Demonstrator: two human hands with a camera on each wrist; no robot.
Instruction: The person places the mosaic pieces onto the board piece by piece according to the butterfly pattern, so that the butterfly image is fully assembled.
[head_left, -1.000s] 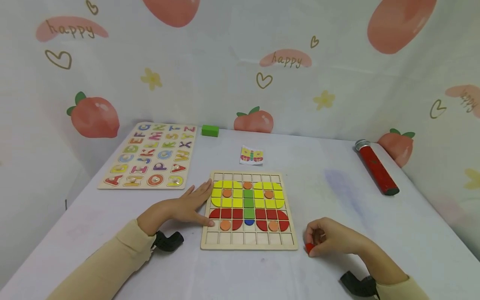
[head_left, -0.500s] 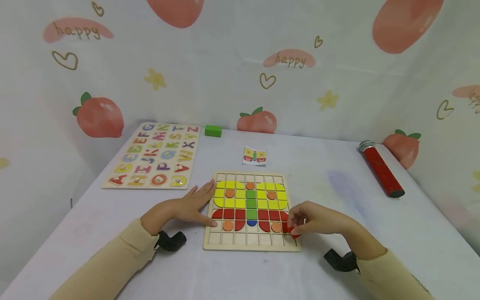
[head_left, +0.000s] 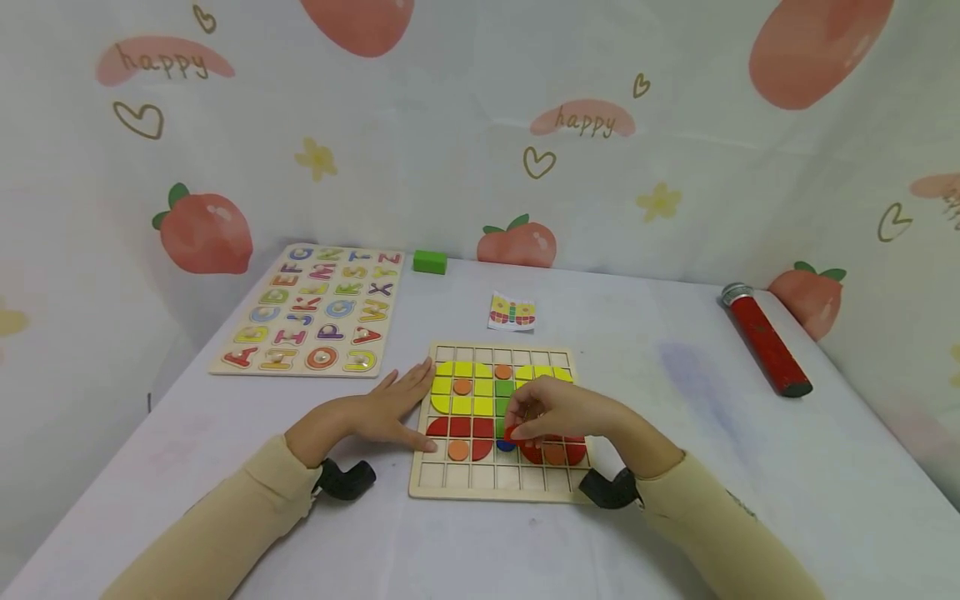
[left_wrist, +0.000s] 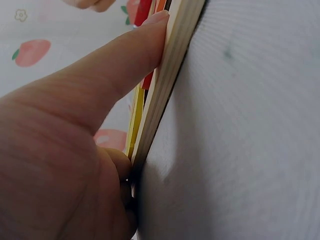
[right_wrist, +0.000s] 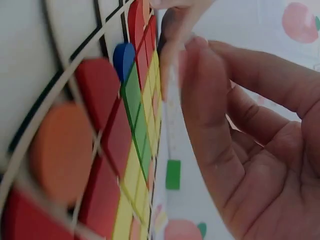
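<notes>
A wooden grid board (head_left: 468, 492) lies on the table, with yellow, red, green, orange and blue pieces set in a butterfly pattern. My left hand (head_left: 381, 415) rests at its left edge, fingers extended and thumb on the frame; the left wrist view shows the thumb (left_wrist: 127, 62) against the rim. Over the board's middle, my right hand (head_left: 564, 408) pinches a small red piece (head_left: 510, 434) between thumb and fingertips, near the blue half-circle (head_left: 506, 446). This hand covers part of the right wing. In the right wrist view the pinched piece is mostly hidden and blurred.
A picture card (head_left: 512, 312) with a butterfly lies behind the board. An alphabet board (head_left: 311, 312) stands at the back left, beside a green block (head_left: 430, 262). On the right is a red microphone (head_left: 767, 342). A patterned cloth backdrop (head_left: 420, 150) closes off the rear.
My right hand has carried the red piece from the table right of the board, past its right edge, to above its middle. The left hand stays at the board's edge. The head view shifted slightly.
</notes>
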